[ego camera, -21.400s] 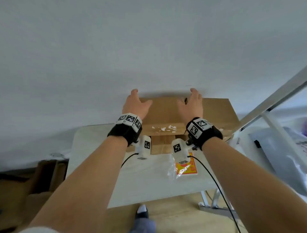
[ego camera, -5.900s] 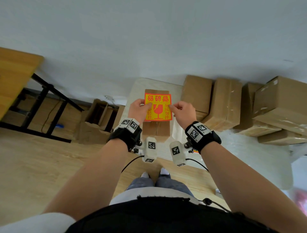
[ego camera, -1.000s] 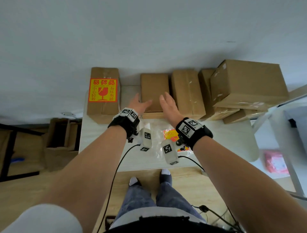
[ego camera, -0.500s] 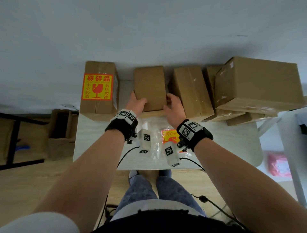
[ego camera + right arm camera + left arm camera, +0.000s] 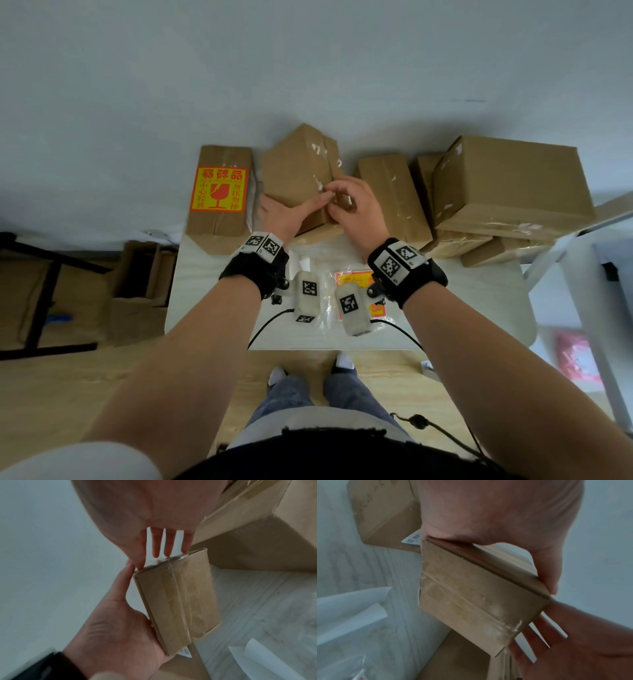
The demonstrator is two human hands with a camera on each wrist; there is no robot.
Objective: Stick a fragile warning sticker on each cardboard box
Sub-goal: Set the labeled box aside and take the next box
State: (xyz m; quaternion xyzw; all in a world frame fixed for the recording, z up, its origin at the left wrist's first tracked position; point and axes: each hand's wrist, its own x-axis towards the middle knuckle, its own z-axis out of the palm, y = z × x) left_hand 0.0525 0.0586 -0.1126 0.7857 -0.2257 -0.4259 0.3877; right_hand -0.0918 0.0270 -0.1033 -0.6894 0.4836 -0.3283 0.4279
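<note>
- A small brown cardboard box (image 5: 301, 171) is raised and tilted above the back of the pale rectangular table (image 5: 212, 298), between the left hand (image 5: 281, 216) and the right hand (image 5: 352, 209).
- Left of it stands a brown cardboard box bearing a square warning sticker (image 5: 219, 188).
- To its right lies a taped brown cardboard box (image 5: 394, 195), then a stack of larger brown cardboard boxes (image 5: 507, 185).
- A clear plastic bag of stickers (image 5: 352, 279) lies nearer the person, before the boxes.
</note>
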